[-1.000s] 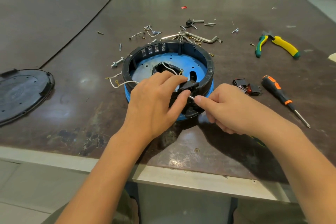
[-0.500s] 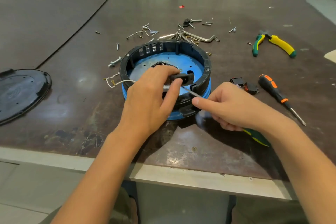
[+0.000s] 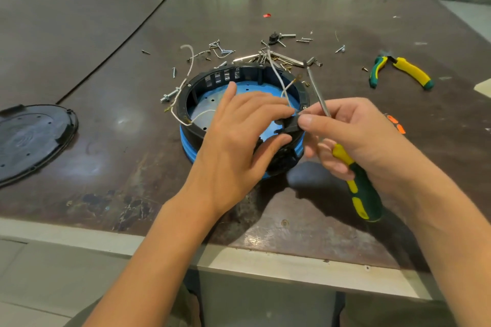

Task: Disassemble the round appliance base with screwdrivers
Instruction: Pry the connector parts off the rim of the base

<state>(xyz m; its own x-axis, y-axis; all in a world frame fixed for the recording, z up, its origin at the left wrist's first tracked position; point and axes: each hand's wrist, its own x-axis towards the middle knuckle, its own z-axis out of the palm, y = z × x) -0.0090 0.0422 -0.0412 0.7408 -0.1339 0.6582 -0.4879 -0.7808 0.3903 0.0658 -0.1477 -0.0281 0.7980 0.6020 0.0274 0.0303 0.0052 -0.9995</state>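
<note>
The round appliance base (image 3: 202,87), a black ring over a blue bottom, sits mid-table with white wires (image 3: 186,77) sticking up from it. My left hand (image 3: 239,138) reaches into the ring and pinches a small black plastic part (image 3: 291,125) at its near right rim. My right hand (image 3: 353,135) touches that same part with its fingertips while gripping a green-and-yellow screwdriver (image 3: 364,194). The screwdriver's metal shaft (image 3: 316,87) points up and away over the rim. Both hands hide the ring's near side.
Loose screws and metal brackets (image 3: 265,57) lie scattered behind the base. Green-and-yellow pliers (image 3: 401,71) rest at the far right. A black round cover (image 3: 32,138) lies at the left. An orange-handled tool (image 3: 396,125) peeks out behind my right hand. The table's front edge (image 3: 265,263) is near.
The black part has come up off the rim with its wires, which now stand higher. My right hand swung the screwdriver so its shaft points upward and the handle shows below the hand.
</note>
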